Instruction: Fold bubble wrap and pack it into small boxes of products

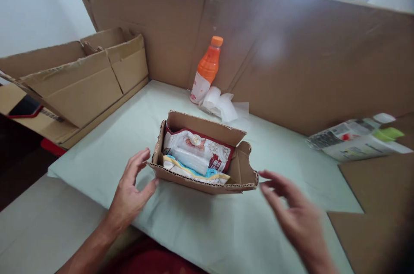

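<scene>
The left hand (132,190), spread, flanks one end of the small cardboard box (242,168) between the tabletop (113,144)'s front and back edges; its walls keep the packets (215,153) together. The right hand (293,211), also spread, flanks the opposite end, apparently for balance; contact's unclear.

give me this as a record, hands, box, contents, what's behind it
container: small open-topped brown cardboard box, on pale green surface
contents: white-and-maroon printed packet, clear plastic roll, blue-and-yellow packet
behind: orange bottle with white label, crumpled white sheets
left hand: open, near the box's left end, contact unclear
right hand: open, blurred, near its right end, contact unclear
</scene>
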Demonstrator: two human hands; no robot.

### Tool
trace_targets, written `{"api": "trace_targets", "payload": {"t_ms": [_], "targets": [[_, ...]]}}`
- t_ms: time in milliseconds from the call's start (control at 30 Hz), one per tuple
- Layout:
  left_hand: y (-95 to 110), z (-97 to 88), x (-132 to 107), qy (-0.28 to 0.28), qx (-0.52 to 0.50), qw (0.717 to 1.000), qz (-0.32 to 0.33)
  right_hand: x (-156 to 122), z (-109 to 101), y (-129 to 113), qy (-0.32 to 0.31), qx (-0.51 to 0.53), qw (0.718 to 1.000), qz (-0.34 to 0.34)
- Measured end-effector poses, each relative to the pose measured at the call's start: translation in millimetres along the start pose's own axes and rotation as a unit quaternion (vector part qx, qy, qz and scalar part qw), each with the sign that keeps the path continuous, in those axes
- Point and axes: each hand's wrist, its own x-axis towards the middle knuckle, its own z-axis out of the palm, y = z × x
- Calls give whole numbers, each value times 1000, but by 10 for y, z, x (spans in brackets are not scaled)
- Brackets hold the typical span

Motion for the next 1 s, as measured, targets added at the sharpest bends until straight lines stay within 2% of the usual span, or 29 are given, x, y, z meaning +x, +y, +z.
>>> {"api": "trace_targets", "payload": {"t_ms": [67, 133, 200, 267, 333, 467, 567, 667, 767, 867, 933, 1000], "targets": [[-133, 104, -14, -26, -44, 998, -37, -288, 470, 52, -6, 58, 998, 18], [-180, 248, 2, -10, -64, 996, -61, -389, 876, 0, -1, 91, 995, 38], [-149, 422, 44, 13, -73, 994, -75, -334, 1074, -38, 13, 110, 991, 72], [-66, 607, 81, 14, -84, 994, -69, -232, 1059, 22, 22, 117, 986, 113], [35, 780, 70, -7, -86, 995, -42, -181, 918, 175, 26, 108, 983, 144], [118, 975, -159, -30, -53, 998, 7, -267, 690, 493, 34, 73, 982, 172], [-20, 901, -322, -3, -33, 999, 3, -213, 815, 489, -1, 84, 985, 148], [-232, 656, -210, 47, -22, 998, -28, 216, 1198, 241, -48, 141, 986, 70], [-393, 376, 178, 86, -23, 995, -44, 910, 1732, -131, -68, 154, 986, -4], [-513, 195, 639, 83, -19, 995, -51, 1507, 2286, -497, -69, 103, 992, -32], [-604, 160, 903, 76, -14, 995, -65, 1730, 2602, -685, -87, 88, 991, -50], [-711, 176, 1119, 76, -14, 994, -77, 1828, 2850, -811, -116, 73, 987, -79]]}}
